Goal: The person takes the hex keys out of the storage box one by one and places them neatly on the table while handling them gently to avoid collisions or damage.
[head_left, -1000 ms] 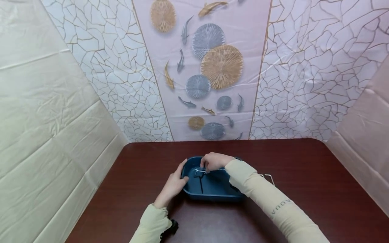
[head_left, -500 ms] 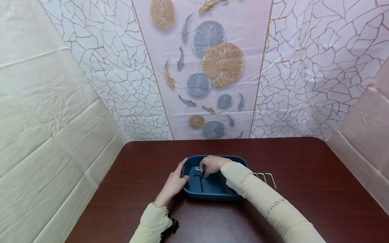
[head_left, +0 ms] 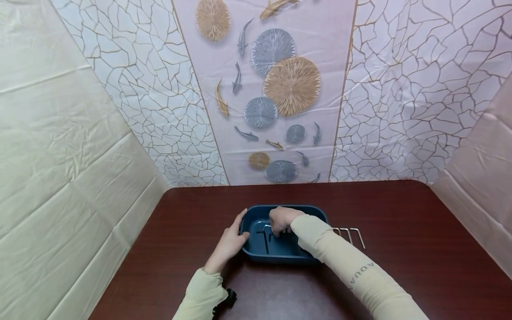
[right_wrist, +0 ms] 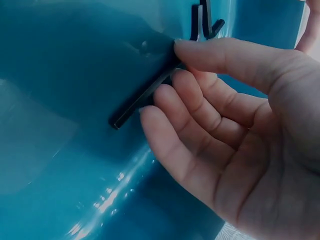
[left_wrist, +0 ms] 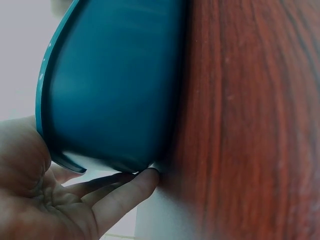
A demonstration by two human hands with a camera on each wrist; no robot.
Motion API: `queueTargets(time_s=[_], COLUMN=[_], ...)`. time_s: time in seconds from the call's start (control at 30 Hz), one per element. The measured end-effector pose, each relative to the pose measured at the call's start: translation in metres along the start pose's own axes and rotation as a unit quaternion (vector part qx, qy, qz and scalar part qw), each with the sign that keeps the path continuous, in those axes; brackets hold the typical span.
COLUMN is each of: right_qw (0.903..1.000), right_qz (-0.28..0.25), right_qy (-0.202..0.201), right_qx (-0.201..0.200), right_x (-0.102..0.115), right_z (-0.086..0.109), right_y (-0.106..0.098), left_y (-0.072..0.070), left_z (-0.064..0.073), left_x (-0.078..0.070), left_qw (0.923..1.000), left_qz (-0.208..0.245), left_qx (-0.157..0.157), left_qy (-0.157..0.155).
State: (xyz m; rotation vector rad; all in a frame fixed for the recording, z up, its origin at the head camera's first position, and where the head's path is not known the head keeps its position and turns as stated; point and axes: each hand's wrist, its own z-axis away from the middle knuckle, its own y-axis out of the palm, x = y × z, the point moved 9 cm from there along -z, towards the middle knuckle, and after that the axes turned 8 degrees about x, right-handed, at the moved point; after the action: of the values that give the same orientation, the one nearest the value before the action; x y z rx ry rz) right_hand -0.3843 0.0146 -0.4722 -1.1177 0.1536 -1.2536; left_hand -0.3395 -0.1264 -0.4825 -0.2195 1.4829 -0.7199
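My left hand [head_left: 228,243] grips the left end of a deep blue rectangular tray [head_left: 280,259], thumb over the rim and fingers along the outer wall, as the left wrist view also shows. Inside the tray, my right hand [head_left: 282,218] pinches a black hex key [right_wrist: 142,100] between thumb and fingertips, close over the floor. One end of that key pokes out past the fingers in the right wrist view. Another black L-shaped hex key [head_left: 266,243] lies in the tray's left part, with a silver bent piece [head_left: 267,226] just behind it, partly hidden by the right hand.
Several silver L-shaped hex keys [head_left: 352,230] lie side by side on the dark red wooden table [head_left: 400,258], right of the tray and partly behind the right sleeve [head_left: 340,249]. Patterned cloth [head_left: 280,89] hangs behind the table's far edge.
My right hand has shifted slightly right inside the tray, and a second black hex key now shows below its fingers. More of the silver keys on the table is uncovered. The left hand stays put.
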Motion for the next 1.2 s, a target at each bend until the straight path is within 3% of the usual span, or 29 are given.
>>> queueTargets(time_s=[0.4,0.9,1.2], right_qw=[0.9999,0.999,0.9983], right_qz=[-0.008,-0.008,-0.038], right_qy=[0.013,-0.04,-0.044], right_qx=[-0.005,-0.018,0.0], right_x=[-0.006,0.006,0.002], right_z=[0.004,0.013,0.011], right_y=[0.001,-0.005,-0.002], left_y=[-0.001,-0.001,0.002], left_z=[-0.001,-0.001,-0.001], left_x=[-0.002,0.0,0.001], left_qw=[1.0,0.9999,1.0], left_qz=[-0.007,-0.01,-0.006], left_qx=[-0.005,-0.006,-0.004], left_qy=[0.002,-0.001,-0.006])
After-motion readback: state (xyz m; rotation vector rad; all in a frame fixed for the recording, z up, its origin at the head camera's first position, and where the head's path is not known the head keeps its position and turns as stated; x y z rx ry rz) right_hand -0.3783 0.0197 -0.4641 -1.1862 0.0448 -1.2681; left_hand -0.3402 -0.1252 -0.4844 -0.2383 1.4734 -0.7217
